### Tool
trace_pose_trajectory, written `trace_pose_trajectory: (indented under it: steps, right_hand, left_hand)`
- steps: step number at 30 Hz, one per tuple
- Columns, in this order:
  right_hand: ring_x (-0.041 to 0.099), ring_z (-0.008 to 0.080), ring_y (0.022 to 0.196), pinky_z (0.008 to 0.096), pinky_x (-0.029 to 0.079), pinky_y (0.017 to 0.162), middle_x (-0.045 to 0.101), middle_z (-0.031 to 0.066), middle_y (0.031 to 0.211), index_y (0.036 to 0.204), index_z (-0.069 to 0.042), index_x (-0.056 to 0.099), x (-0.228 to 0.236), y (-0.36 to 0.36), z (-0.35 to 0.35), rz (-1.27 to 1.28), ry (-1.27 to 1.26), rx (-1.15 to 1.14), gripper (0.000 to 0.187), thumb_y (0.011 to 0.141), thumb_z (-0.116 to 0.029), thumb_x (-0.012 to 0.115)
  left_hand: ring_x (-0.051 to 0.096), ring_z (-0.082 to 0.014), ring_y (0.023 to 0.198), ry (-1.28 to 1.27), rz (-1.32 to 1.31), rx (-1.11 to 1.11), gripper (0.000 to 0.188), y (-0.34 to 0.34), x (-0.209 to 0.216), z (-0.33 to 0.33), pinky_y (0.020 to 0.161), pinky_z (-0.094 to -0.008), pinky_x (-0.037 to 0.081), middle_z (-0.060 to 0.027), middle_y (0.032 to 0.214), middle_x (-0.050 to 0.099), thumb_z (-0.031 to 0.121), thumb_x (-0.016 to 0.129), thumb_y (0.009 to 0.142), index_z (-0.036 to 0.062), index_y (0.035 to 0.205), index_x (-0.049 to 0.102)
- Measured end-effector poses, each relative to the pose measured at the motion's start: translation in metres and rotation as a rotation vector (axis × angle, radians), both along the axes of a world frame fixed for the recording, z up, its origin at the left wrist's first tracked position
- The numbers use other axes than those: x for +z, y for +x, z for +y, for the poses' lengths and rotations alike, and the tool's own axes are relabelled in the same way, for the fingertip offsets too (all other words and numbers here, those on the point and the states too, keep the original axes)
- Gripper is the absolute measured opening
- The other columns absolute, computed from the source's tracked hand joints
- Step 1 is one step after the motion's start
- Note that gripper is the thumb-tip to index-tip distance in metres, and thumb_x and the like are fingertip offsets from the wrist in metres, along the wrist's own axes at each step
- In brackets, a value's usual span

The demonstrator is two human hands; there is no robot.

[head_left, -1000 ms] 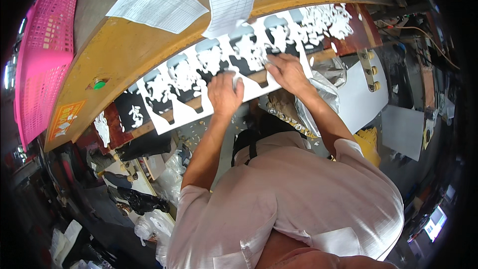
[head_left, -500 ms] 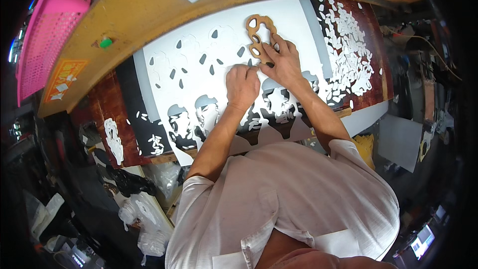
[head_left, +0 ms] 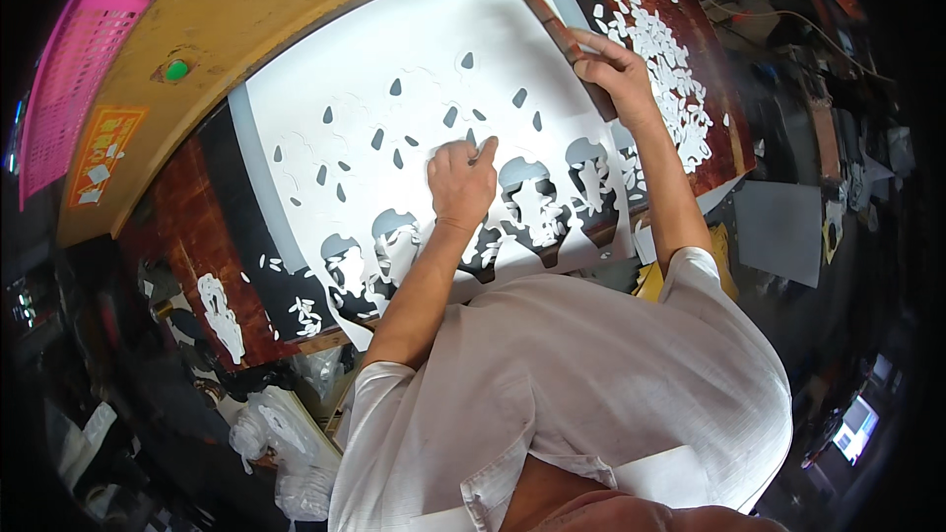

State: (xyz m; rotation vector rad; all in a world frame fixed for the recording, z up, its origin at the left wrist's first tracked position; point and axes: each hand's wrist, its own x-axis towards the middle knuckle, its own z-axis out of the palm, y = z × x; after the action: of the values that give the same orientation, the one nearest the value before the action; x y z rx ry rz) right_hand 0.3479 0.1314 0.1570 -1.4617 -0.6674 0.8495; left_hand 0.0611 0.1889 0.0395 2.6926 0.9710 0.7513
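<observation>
A large white sheet (head_left: 325,39) lies on the work table, with rows of small dark cut-out holes and faint pressed outlines. Over its middle, my left hand (head_left: 461,185) is closed, thumb and fingertips together beside one of the holes; whatever they pinch is too small to name. My right hand (head_left: 621,79) grips a brown cutting die (head_left: 552,22) near the sheet's right side. The die is tipped up so that its narrow edge shows, its underside turned from view. Along the sheet's near edge run larger cut-away shapes (head_left: 522,172) with white scraps in them.
Many small white offcuts (head_left: 670,69) are heaped on the reddish-brown table at the right. A white cut piece (head_left: 220,317) lies at the left. Beyond the sheet crosses a yellow machine beam (head_left: 212,25) with a green button (head_left: 176,70). A pink basket (head_left: 79,69) stands far left.
My right hand has lifted the die off the sheet, tipped it on edge and moved it right. My left hand stays on the sheet. The view has shifted.
</observation>
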Motion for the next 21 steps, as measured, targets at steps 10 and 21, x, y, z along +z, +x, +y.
trace_pose_trajectory:
  steps: [10,21]
  right_hand:
    - [0.063,0.0403,0.127,0.0483,0.053,0.110,0.068,0.0136,0.144,0.125,-0.006,0.080,-0.079,-0.014,-0.005,-1.187,-0.157,-0.033,0.049,0.080,-0.023,0.081]
    - [0.060,0.0414,0.118,0.0490,0.054,0.105,0.072,0.0086,0.134,0.119,-0.011,0.082,-0.100,-0.010,0.002,-1.244,-0.067,-0.088,0.047,0.074,-0.025,0.080]
  left_hand:
    - [0.055,-0.0266,0.104,0.011,-0.009,-0.018,0.043,0.002,0.002,0.004,0.088,-0.0436,0.044,-0.0017,0.104,0.056,0.015,0.075,0.081,0.0258,0.123,0.078]
    - [0.055,-0.0279,0.105,0.040,0.009,-0.040,0.046,0.005,0.000,0.006,0.090,-0.0446,0.044,-0.0030,0.105,0.056,0.016,0.074,0.082,0.0247,0.128,0.076]
